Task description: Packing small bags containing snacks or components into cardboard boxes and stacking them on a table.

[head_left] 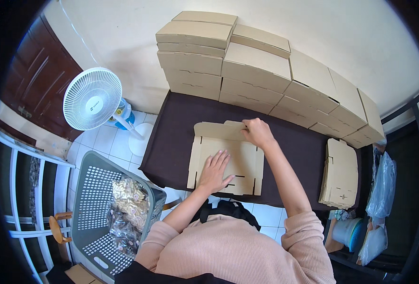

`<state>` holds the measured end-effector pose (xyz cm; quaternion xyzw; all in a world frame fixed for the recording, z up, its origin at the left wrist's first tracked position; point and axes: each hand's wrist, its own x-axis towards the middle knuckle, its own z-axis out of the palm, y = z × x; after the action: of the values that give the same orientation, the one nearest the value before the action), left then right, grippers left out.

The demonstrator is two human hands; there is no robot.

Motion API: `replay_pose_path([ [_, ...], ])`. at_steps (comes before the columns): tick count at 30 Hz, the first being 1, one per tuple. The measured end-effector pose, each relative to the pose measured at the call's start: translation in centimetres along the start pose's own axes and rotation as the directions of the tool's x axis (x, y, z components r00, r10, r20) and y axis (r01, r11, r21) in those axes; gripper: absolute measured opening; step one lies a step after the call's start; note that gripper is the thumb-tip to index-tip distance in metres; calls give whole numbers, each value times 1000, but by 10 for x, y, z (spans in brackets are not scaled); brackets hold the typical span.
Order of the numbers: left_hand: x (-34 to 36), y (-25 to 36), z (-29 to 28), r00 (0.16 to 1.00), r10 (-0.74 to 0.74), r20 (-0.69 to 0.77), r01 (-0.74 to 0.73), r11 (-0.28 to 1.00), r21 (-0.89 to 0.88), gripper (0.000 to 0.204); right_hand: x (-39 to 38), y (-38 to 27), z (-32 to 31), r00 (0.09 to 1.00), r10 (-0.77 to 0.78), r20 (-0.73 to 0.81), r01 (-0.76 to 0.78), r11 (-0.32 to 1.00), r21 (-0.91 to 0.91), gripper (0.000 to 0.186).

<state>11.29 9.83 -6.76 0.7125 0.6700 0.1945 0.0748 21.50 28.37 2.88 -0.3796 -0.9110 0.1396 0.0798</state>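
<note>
A partly folded cardboard box blank (240,165) lies on the dark-covered table (290,151) in front of me. My left hand (215,171) rests flat on its inner panel, fingers spread. My right hand (256,130) pinches the raised back flap near its upper right corner. To the right of it lies a pile of flattened cardboard blanks (339,173).
Stacked cardboard boxes (256,66) line the table's back. A white standing fan (93,99) is at the left. A perforated basket (93,189) with plastic bags of small items sits lower left. Metal shelving (415,109) with plastic bags and containers stands at the right.
</note>
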Motion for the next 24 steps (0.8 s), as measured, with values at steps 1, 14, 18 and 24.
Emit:
replay_pose_path([
  [1,-1,0,1,1000,1,-17,-1,1000,-5,69,-3,0,-7,997,-71,18,70,996,54,19],
  [14,-1,-2,4,985,-89,146,88,996,18,66,-41,-23,-13,866,-157,474,84,982,171,75],
  [18,0,-4,3,960,-115,256,147,983,-110,66,-26,-15,7,818,-165,552,70,980,188,99],
  [24,1,-3,3,996,10,-89,-10,1000,-3,69,-3,-12,30,869,42,492,-223,923,315,93],
])
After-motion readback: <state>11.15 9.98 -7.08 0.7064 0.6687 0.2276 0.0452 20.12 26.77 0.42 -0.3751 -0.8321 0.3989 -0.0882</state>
